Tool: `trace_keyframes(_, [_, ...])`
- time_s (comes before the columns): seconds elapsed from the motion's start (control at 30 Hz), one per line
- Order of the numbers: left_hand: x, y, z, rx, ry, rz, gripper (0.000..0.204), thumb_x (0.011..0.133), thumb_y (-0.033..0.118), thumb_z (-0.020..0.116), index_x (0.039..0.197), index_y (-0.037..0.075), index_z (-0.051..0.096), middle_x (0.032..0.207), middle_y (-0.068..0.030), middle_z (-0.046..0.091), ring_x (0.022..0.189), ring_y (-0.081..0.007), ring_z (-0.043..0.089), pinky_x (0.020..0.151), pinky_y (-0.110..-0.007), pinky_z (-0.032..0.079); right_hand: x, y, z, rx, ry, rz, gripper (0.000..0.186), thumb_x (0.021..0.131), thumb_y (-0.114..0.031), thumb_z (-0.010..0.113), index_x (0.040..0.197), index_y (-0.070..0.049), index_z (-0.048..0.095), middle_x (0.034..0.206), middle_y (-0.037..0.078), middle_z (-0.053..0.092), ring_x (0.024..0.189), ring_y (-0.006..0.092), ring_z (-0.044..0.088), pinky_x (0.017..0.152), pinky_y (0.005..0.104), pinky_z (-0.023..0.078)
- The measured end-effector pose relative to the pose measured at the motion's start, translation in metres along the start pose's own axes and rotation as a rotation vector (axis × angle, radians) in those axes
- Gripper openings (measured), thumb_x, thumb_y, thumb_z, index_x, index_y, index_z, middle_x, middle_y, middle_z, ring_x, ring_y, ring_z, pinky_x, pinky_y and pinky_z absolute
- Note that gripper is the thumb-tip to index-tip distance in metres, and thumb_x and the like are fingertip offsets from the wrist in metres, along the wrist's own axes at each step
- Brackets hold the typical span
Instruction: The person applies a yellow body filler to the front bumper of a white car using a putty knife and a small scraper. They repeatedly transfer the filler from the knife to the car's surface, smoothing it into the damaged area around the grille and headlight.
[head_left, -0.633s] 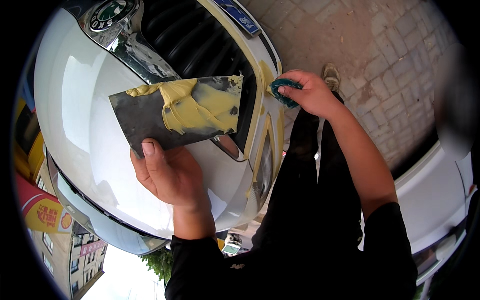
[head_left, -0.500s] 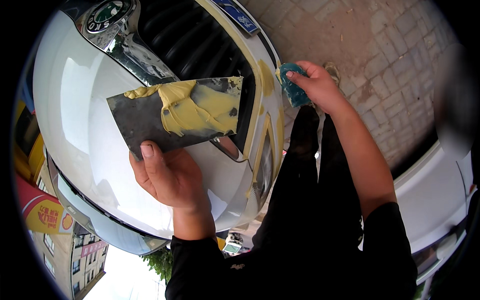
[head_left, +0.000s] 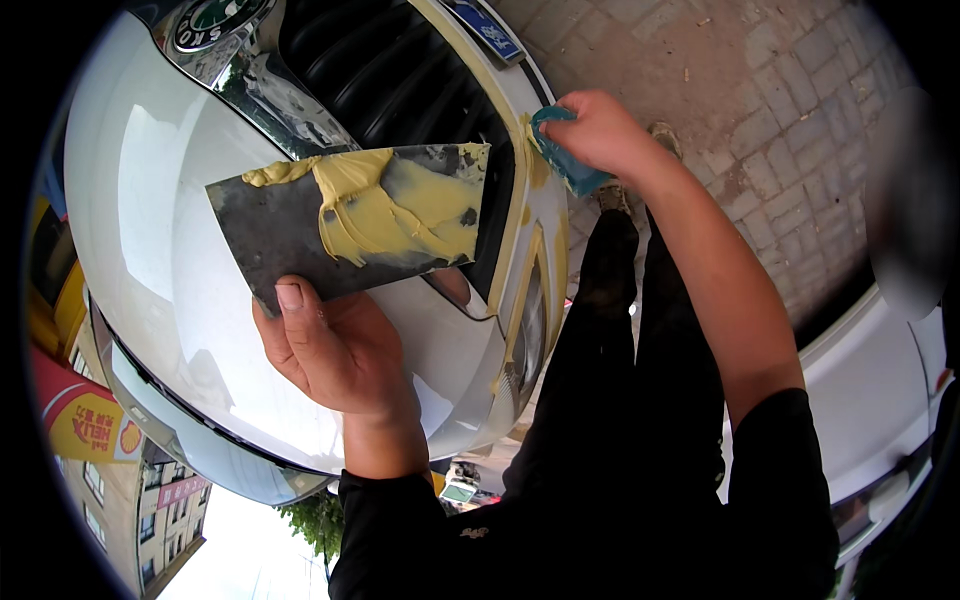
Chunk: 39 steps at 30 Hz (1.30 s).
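My left hand [head_left: 335,345] is closed on the lower left corner of a dark flat board [head_left: 265,235], thumb on top. Yellow putty [head_left: 375,210] is spread over the board's right half, with a thick ridge along its upper edge. My right hand [head_left: 603,132] grips a teal putty spreader [head_left: 572,165], its edge against the car's white front bumper [head_left: 545,215] beside the black grille [head_left: 380,80]. Patches of yellow putty show on the bumper around that spot. Part of the spreader is hidden by my fingers.
The white car's hood [head_left: 170,220] lies under and left of the board. A blue plate [head_left: 485,30] sits on the bumper's far end. Brick paving [head_left: 740,130] spreads at the right, and another white car [head_left: 870,390] stands at the lower right.
My right hand has moved left and slightly up, bringing the spreader onto the bumper and tilting it. The board in my left hand has shifted only slightly up and left.
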<state>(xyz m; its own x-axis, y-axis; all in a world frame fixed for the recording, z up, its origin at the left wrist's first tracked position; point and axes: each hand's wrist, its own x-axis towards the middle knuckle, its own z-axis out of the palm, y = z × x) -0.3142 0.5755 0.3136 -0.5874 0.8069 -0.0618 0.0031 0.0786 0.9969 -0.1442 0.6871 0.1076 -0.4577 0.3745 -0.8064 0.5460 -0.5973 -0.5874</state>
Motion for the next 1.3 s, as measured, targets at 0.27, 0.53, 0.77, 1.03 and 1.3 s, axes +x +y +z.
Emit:
trace_keyframes(0.27, [0.000, 0.002, 0.004, -0.008, 0.024, -0.001, 0.033, 0.101, 0.015, 0.042, 0.126, -0.006, 0.050, 0.121, -0.0163, 0.060, 0.111, -0.0224, 0.057, 0.101, -0.037, 0.040, 0.005, 0.004, 0.003, -0.073, 0.013, -0.071, 0.029, 0.084, -0.020, 0.067, 0.101, 0.003, 0.068, 0.080, 0.010, 0.068, 0.069, 0.0164, 0.065, 0.062, 0.0327, 0.052])
trace_keyframes(0.53, [0.000, 0.002, 0.001, -0.017, -0.011, -0.011, 0.035, 0.100, 0.017, 0.040, 0.125, -0.006, 0.049, 0.123, -0.0172, 0.059, 0.116, -0.0226, 0.056, 0.103, -0.039, 0.041, 0.005, 0.009, 0.008, -0.110, 0.033, -0.126, 0.028, 0.083, -0.020, 0.067, 0.097, 0.005, 0.068, 0.074, 0.011, 0.067, 0.064, 0.0164, 0.063, 0.059, 0.0329, 0.051])
trace_keyframes(0.77, [0.000, 0.001, 0.005, -0.003, 0.037, -0.017, 0.033, 0.100, 0.014, 0.042, 0.124, -0.006, 0.051, 0.121, -0.0157, 0.060, 0.111, -0.0220, 0.056, 0.102, -0.037, 0.039, -0.003, 0.005, 0.007, -0.133, -0.008, -0.075, 0.026, 0.082, -0.019, 0.066, 0.092, 0.005, 0.068, 0.066, 0.010, 0.063, 0.056, 0.0154, 0.059, 0.053, 0.0324, 0.048])
trace_keyframes(1.03, [0.001, 0.002, 0.007, 0.001, 0.029, -0.018, 0.032, 0.100, 0.013, 0.042, 0.124, -0.006, 0.051, 0.120, -0.0157, 0.060, 0.111, -0.0219, 0.056, 0.102, -0.037, 0.039, -0.004, 0.006, 0.004, -0.081, -0.105, 0.022, 0.025, 0.078, -0.017, 0.066, 0.089, 0.006, 0.068, 0.071, 0.013, 0.065, 0.062, 0.0196, 0.062, 0.057, 0.0339, 0.049])
trace_keyframes(1.3, [0.000, 0.002, 0.008, -0.012, 0.048, -0.024, 0.032, 0.100, 0.013, 0.042, 0.124, -0.006, 0.051, 0.121, -0.0162, 0.060, 0.112, -0.0217, 0.056, 0.102, -0.036, 0.039, -0.022, 0.013, 0.008, -0.008, -0.202, 0.070, 0.021, 0.081, -0.016, 0.069, 0.090, 0.003, 0.070, 0.076, 0.009, 0.067, 0.065, 0.0144, 0.063, 0.059, 0.0285, 0.050])
